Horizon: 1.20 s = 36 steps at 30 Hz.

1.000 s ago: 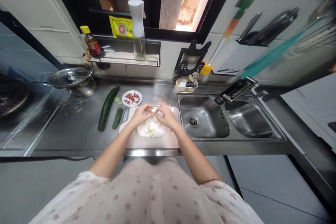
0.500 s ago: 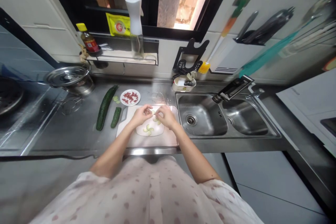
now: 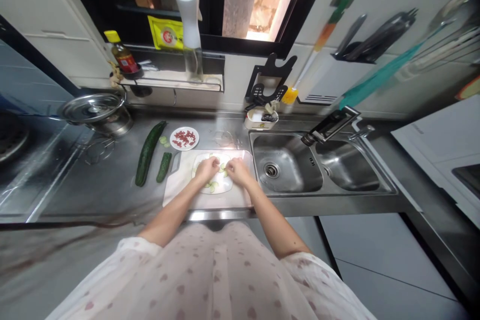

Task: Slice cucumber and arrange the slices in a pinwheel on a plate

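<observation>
A white plate (image 3: pixel 226 186) lies on the pale cutting board (image 3: pixel 180 195). Thin cucumber slices (image 3: pixel 212 187) with green rims are laid out on it in small petal-like groups. My left hand (image 3: pixel 207 169) is over the plate's left part, its fingers curled into a pinch; whatever is between the tips is too small to name. From the right, my right hand (image 3: pixel 237 170) reaches over the plate, thumb and fingers pinched on a cucumber slice (image 3: pixel 223 166). The hands are a short gap apart and partly hide the slices beneath.
Left of the board lie a whole cucumber (image 3: pixel 149 154), a short cucumber piece (image 3: pixel 164 167) and some cut rounds (image 3: pixel 164 141). A small dish of red bits (image 3: pixel 184 138) stands behind. A double sink (image 3: pixel 287 162) adjoins on the right; a lidded pot (image 3: pixel 97 112) stands at left.
My hands have drawn slightly apart and lower over the plate, the left moving away from the right. More of the slices at the back of the plate now show. The view has shifted slightly.
</observation>
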Motion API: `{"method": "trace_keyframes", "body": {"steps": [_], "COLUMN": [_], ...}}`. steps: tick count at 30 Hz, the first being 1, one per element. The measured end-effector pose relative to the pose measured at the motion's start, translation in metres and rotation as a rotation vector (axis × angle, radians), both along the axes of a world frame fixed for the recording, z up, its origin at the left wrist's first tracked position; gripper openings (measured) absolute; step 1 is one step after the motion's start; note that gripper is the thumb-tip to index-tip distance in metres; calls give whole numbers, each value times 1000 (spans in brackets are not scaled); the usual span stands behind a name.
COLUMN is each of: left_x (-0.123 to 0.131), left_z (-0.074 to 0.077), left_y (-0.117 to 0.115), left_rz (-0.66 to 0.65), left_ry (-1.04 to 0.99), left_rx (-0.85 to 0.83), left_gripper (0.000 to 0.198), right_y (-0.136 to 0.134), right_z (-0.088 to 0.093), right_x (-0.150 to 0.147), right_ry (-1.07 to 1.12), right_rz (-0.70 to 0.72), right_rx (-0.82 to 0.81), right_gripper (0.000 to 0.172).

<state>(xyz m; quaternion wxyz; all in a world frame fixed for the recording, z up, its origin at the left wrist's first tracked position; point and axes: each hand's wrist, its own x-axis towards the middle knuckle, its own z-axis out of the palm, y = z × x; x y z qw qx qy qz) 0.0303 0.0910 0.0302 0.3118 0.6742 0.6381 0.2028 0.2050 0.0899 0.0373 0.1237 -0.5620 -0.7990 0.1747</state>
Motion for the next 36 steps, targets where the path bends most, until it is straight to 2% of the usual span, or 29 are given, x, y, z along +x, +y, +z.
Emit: {"method": "trace_keyframes", "body": {"steps": [15,36], "left_x": [18,22], "left_z": [-14,-18], "left_y": [5,4], "left_rz": [1,-41], "left_ry": [123,166], "left_rx": [-91,-64], "left_gripper": [14,14], "right_y": [1,3], "right_z": [6,-2], "right_x": [-6,-10], "right_ry": [-234,-330], "right_rz": [-11,20], "right_rx": [-175,-149], "right_gripper": [21,26]}}
